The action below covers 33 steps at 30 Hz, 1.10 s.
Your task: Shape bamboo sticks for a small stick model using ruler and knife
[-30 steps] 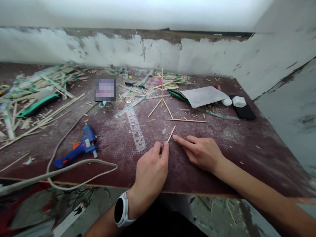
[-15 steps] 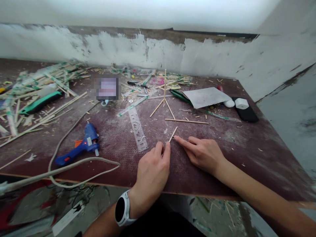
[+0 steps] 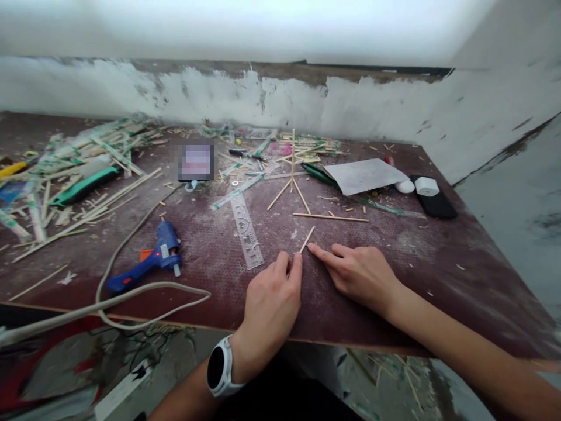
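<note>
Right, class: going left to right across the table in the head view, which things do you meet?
Blue glue gun → left hand → right hand → black phone.

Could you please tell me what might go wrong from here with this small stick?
The thin short stick, pinched at its near end by the left hand with a fingertip of the right hand beside it, could snap or skid away.
The glue gun shows a red light; its cord loops by the table edge, and a snag might drag it.
</note>
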Each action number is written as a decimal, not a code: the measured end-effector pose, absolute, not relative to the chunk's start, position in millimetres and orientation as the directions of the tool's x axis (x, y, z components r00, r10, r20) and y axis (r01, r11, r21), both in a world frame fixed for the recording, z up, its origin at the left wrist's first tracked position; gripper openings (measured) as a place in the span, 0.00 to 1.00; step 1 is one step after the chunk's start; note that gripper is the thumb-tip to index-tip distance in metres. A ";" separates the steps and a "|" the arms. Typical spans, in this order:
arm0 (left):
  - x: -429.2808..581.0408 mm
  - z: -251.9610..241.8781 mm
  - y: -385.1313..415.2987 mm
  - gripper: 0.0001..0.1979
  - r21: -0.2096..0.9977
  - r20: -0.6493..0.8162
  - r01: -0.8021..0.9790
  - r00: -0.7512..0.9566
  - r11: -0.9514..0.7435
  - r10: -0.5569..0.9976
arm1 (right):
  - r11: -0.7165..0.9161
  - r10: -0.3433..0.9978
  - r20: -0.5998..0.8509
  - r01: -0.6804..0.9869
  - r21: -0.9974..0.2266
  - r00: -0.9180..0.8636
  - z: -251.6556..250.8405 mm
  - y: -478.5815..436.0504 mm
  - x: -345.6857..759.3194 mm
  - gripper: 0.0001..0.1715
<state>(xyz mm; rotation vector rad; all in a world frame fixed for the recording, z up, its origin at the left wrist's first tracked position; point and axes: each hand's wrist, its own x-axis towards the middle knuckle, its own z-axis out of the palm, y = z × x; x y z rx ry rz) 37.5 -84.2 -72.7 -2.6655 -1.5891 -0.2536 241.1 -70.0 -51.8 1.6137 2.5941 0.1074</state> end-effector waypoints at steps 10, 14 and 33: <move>37.8 -75.3 -84.9 0.19 0.075 0.170 0.882 0.448 -0.465 0.878 | 0.435 0.891 0.091 0.894 0.105 -0.444 -65.9 -71.1 246.0 0.30; 37.3 -75.7 -85.3 0.19 0.069 0.174 0.883 0.448 -0.464 0.877 | 0.441 0.889 0.084 0.891 0.111 -0.450 -65.1 -70.2 244.9 0.30; 37.6 -74.2 -84.5 0.20 0.069 0.168 0.876 0.462 -0.478 0.871 | 0.448 0.880 0.117 0.887 0.115 -0.460 -69.3 -70.9 247.1 0.29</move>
